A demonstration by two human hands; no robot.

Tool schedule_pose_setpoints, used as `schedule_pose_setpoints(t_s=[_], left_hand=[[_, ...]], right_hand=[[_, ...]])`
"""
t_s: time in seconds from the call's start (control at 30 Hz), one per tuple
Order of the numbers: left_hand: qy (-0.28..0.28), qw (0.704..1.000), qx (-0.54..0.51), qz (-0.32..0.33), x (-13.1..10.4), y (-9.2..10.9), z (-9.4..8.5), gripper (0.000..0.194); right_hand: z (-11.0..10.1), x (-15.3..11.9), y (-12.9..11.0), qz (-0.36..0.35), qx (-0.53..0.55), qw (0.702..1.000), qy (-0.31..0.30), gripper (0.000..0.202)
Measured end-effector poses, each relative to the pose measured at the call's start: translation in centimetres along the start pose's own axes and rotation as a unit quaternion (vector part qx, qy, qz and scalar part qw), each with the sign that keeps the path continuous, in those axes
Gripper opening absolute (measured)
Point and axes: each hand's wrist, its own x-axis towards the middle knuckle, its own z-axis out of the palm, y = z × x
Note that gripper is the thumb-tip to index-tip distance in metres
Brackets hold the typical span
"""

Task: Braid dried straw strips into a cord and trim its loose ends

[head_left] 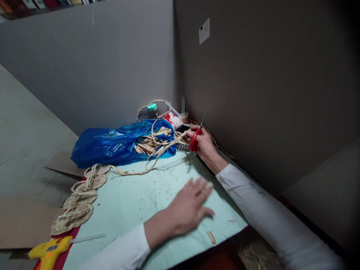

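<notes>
My right hand (206, 144) is closed around red-handled scissors (194, 140), whose blades point up and away. The same fingertips pinch the end of a braided straw cord (161, 151). That cord loops over a blue plastic bag (105, 144) and runs left toward woven straw pieces (80, 212). Loose dry straw strands (149, 144) stick out of the bag's mouth. My left hand (191, 204), a little blurred, is palm down over the pale green tabletop (123, 206). Its fingers are stretched out, and it holds nothing.
A yellow glue gun (52, 249) with a clear stick lies at the front left edge. Grey partitions (126, 63) close off the back and right. A cup (183, 117) and small items stand in the corner. Straw scraps (211, 237) dot the surface.
</notes>
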Motion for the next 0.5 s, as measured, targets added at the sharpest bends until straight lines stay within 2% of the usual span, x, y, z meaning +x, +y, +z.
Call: schedule_pose_setpoints(t_s=[0.03, 0.1, 0.17, 0.2, 0.27, 0.3, 0.33, 0.37, 0.4, 0.43, 0.5], left_hand=[[-0.027, 0.998, -0.025, 0.058, -0.7, 1.4, -0.2, 0.068], [-0.061, 0.986, -0.062, 0.144, -1.5, 3.3, -0.8, 0.055], [-0.037, 0.984, -0.075, 0.158, -1.8, 3.8, -1.3, 0.050], [-0.020, 0.990, -0.069, 0.125, -1.7, 3.6, -1.3, 0.050], [0.029, 0.999, -0.044, -0.004, -1.4, 2.8, -0.7, 0.054], [0.039, 0.996, -0.030, -0.068, -1.2, 2.6, 0.1, 0.060], [0.037, 0.994, -0.025, -0.097, -1.0, 2.5, 1.0, 0.069], [0.027, 0.996, -0.024, -0.077, -0.7, 2.7, 2.1, 0.077], [0.013, 0.999, -0.027, -0.012, -0.4, 3.2, 3.2, 0.079], [-0.006, 0.996, -0.037, 0.085, -0.1, 3.8, 4.3, 0.073], [-0.051, 0.961, -0.065, 0.262, 0.6, 5.3, 5.5, 0.044]], right_hand=[[0.0, 0.0, 0.0, 0.000, 0.000, 1.000, 0.000, 0.039], [-0.1, 0.1, 0.2, 0.002, 0.000, 1.000, 0.000, 0.039], [-0.1, 0.1, 0.4, 0.005, 0.000, 1.000, 0.001, 0.039], [-0.2, 0.1, 0.5, 0.007, 0.000, 1.000, 0.001, 0.039], [-0.2, 0.1, 0.7, 0.008, 0.002, 1.000, 0.003, 0.039], [-0.2, 0.1, 0.7, 0.009, 0.004, 1.000, 0.004, 0.040], [-0.2, 0.1, 0.8, 0.009, 0.005, 1.000, 0.005, 0.040], [-0.1, 0.1, 0.8, 0.011, 0.007, 1.000, 0.004, 0.040], [-0.1, 0.0, 0.8, 0.014, 0.007, 1.000, 0.001, 0.041], [0.0, -0.1, 0.7, 0.017, 0.008, 1.000, -0.003, 0.042], [0.2, -0.3, 0.5, 0.023, 0.008, 1.000, -0.013, 0.043]])
